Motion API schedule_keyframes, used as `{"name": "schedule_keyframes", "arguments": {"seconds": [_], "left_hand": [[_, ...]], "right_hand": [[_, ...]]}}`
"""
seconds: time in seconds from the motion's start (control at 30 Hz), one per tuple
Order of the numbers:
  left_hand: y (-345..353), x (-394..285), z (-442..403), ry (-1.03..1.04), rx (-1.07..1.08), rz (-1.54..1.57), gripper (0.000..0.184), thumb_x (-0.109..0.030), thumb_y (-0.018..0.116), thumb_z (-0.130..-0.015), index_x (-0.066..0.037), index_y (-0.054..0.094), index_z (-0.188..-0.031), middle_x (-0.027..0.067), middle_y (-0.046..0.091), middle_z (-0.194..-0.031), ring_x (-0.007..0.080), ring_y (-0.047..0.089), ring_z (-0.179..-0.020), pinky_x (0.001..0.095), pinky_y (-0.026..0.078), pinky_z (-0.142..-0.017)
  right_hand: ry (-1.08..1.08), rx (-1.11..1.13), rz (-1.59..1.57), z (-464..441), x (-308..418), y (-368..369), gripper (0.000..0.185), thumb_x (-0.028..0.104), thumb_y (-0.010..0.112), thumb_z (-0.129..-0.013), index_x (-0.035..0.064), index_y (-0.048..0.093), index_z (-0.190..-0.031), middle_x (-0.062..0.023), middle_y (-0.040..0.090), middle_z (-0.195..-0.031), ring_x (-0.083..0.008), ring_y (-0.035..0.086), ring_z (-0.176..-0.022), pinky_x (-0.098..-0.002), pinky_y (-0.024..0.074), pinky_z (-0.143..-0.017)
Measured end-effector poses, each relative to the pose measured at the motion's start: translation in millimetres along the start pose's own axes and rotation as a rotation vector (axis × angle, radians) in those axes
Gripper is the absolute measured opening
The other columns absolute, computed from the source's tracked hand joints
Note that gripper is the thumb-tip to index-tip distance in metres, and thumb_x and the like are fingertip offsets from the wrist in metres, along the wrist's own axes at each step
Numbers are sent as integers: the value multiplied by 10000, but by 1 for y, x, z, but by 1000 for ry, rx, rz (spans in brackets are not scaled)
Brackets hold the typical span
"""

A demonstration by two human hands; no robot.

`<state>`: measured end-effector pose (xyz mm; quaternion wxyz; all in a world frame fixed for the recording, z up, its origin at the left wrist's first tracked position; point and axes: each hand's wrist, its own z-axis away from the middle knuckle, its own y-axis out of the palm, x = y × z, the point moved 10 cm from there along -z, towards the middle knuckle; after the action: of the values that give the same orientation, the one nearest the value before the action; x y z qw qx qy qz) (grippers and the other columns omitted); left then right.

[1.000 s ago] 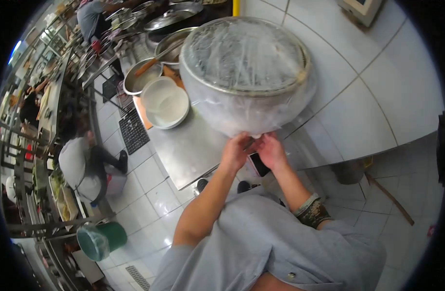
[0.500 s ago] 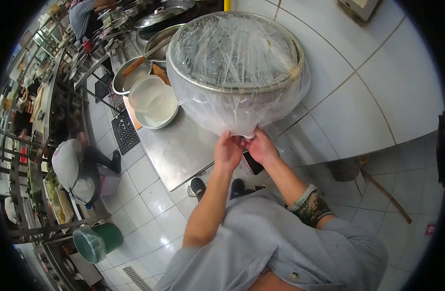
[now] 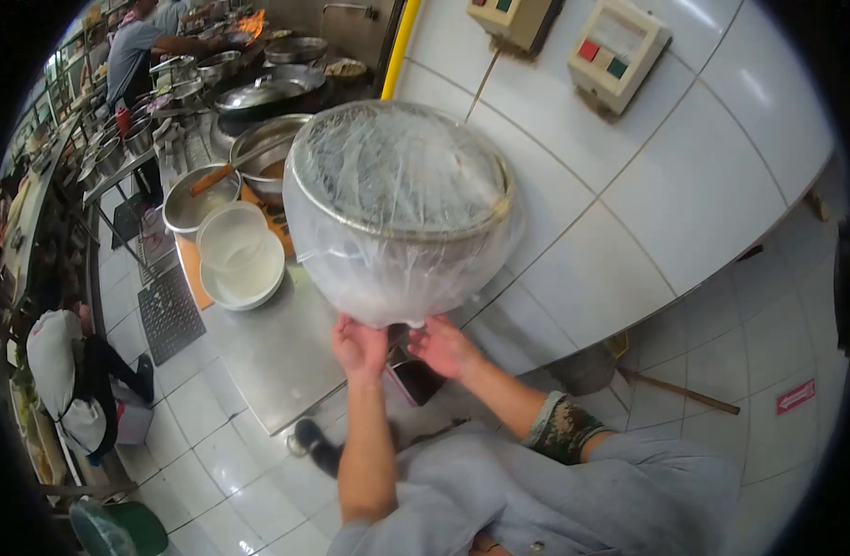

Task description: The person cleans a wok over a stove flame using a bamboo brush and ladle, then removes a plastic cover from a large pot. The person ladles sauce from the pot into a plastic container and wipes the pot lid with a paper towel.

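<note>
A large round metal basin [image 3: 397,232] stands on the steel counter [image 3: 277,352], with clear plastic film [image 3: 388,167] stretched over its top and hanging round its sides. The gathered film ends in a small bunched tip at the front lower edge. My left hand [image 3: 360,347] is just left of that tip, close under the film; its fingers look loosely bent and apart, and I cannot tell whether they touch. On the right of the tip, my right hand [image 3: 444,347] has its fingers spread, with nothing seen in them.
Left of the basin are a white bowl with a clear tub [image 3: 235,241] in it, and a steel bowl [image 3: 198,199] with a wooden-handled tool across it. A tiled wall [image 3: 555,204] carries switch boxes [image 3: 618,56]. Co-workers are at the left; flames [image 3: 252,23] rise behind.
My hands have come apart from the bunched film tip, where they were together. The view has swung, so the basin sits lower and further left, and the wall switches show.
</note>
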<state>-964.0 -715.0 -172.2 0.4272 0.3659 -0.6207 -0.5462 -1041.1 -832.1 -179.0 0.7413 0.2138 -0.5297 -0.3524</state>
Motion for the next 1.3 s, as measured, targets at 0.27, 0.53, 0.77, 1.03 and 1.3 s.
{"name": "schedule_keyframes", "arguments": {"seconds": [0.27,0.53,0.77,1.03,1.3], "left_hand": [[0,-1,-7,-134,12,-208,540,-454,436,-929,-143,377,-1366,91,442,-1377,263,442,-1219,443,385,-947],[-13,-9,5,-234,49,-735,437,-289,489,-917,-137,426,-1322,15,491,-1314,180,459,-1177,359,382,-897],[-8,-15,10,141,78,-1304,272,-55,632,-790,-11,541,-1043,88,590,-1049,192,576,-919,289,453,-760],[-41,16,76,-276,-98,-2074,371,-308,631,-814,20,623,-987,247,635,-1026,322,644,-951,408,488,-821],[-32,33,8,-235,-432,-676,282,-143,522,-841,-8,551,-1086,104,632,-1037,255,586,-976,381,447,-883]], "right_hand": [[53,-17,-35,-21,-3,7,186,297,642,-845,216,583,-1002,67,494,-767,-89,401,-577,-310,378,-650],[92,-157,242,-12,0,-7,164,343,561,-910,183,542,-939,44,440,-672,-87,430,-590,-344,420,-658],[36,-81,504,2,6,-2,194,323,594,-908,173,530,-1014,28,516,-751,-106,489,-664,-366,445,-687],[-692,-98,2025,57,85,69,233,240,683,-797,35,571,-789,-124,598,-730,-319,603,-743,-422,466,-665],[-81,357,2336,54,-27,59,331,253,648,-798,-19,581,-975,-189,638,-976,-354,620,-927,-427,487,-801]]}}
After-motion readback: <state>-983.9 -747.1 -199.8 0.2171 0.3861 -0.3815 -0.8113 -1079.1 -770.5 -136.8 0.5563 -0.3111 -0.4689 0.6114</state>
